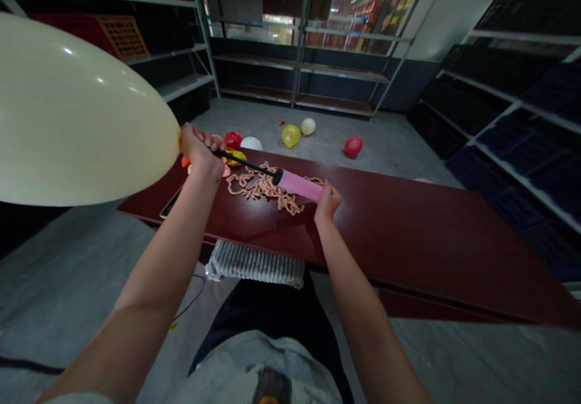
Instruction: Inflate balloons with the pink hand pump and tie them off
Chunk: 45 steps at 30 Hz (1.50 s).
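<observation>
A large pale-yellow balloon, inflated and cut off by the left edge, has its neck at my left hand. The fingers of that hand are closed around the neck and the pump's black nozzle end. My right hand is wrapped around the far end of the pink balloon pump. Between my hands the pump's black rod is drawn out of the pink barrel. Beneath the pump, a tangle of beige cord-like strands lies on the dark red table.
Uninflated balloons and a phone-like flat object lie at the table's left. On the floor beyond are a yellow balloon, a white balloon and a red balloon. Metal shelving surrounds the area. A grey ribbed cushion is against the near edge.
</observation>
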{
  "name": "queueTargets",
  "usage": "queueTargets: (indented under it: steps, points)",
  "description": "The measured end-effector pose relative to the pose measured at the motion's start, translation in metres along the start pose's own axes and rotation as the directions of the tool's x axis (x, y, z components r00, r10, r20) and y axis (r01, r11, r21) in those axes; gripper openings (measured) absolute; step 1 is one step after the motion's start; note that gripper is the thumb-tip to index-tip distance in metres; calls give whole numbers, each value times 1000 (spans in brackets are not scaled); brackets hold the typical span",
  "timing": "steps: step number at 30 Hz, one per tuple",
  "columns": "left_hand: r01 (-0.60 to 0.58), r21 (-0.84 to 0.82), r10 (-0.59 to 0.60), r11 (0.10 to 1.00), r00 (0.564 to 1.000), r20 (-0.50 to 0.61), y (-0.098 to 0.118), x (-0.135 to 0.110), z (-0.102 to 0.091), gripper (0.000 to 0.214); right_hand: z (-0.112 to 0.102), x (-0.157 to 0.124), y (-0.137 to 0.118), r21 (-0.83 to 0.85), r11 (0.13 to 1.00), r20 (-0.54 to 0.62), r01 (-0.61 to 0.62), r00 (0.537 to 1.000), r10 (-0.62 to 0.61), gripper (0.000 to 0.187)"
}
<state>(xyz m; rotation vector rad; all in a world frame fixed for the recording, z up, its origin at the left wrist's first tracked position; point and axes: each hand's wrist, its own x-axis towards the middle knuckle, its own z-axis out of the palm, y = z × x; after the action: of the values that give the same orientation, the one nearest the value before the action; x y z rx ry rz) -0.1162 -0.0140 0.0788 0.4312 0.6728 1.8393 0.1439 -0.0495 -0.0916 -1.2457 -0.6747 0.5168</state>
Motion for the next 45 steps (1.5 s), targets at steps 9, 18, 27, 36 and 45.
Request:
queueTargets:
  steps: [9, 18, 27, 36, 45]
  points:
    - [-165, 69, 162, 984, 986, 45, 6, -7, 57, 48, 1, -1, 0, 27, 990, 12, -139, 990, 139, 35]
    - [-67, 123, 56, 990, 994, 89, -83, 8, 95, 47, -6, 4, 7, 22, 981, -84, -193, 977, 194, 31]
    - [141, 94, -140, 986, 990, -15, -157, -16, 76, 43, -7, 7, 12, 11, 977, -133, -215, 968, 214, 32]
    - [155, -1, -155, 988, 987, -50, -119, -14, 29, 51, -5, 1, 8, -32, 988, 50, -148, 987, 150, 32]
    - [134, -73, -137, 988, 990, -38, -76, -12, 5, 50, -3, -8, -7, -54, 995, 152, -83, 984, 90, 38]
